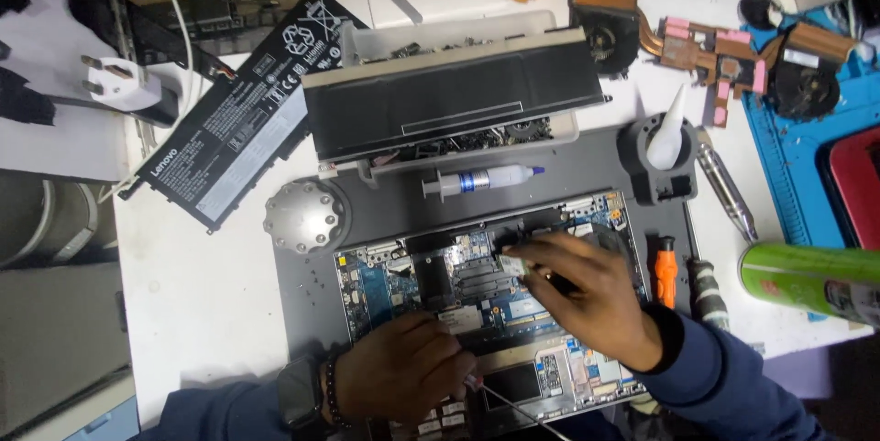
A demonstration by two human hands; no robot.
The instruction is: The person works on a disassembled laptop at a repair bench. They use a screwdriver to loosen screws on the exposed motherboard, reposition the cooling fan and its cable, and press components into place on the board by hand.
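An opened laptop point(403, 281) lies on a grey mat, its blue circuit board exposed. My right hand point(587, 299) reaches over the board and pinches a small pale card-like part point(513, 264) at its fingertips. My left hand point(403, 372), with a dark watch and bead bracelet at the wrist, rests on the board's front part and grips a thin metal tool point(509, 406) that points toward the lower right.
A flat black battery point(234, 129) lies at the left; a second black pack point(449, 97) sits on a parts tray. Nearby: syringe point(481, 181), round silver weight point(302, 215), orange screwdriver point(665, 271), green can point(811, 278), copper cooling fans point(724, 47), white plug point(119, 83).
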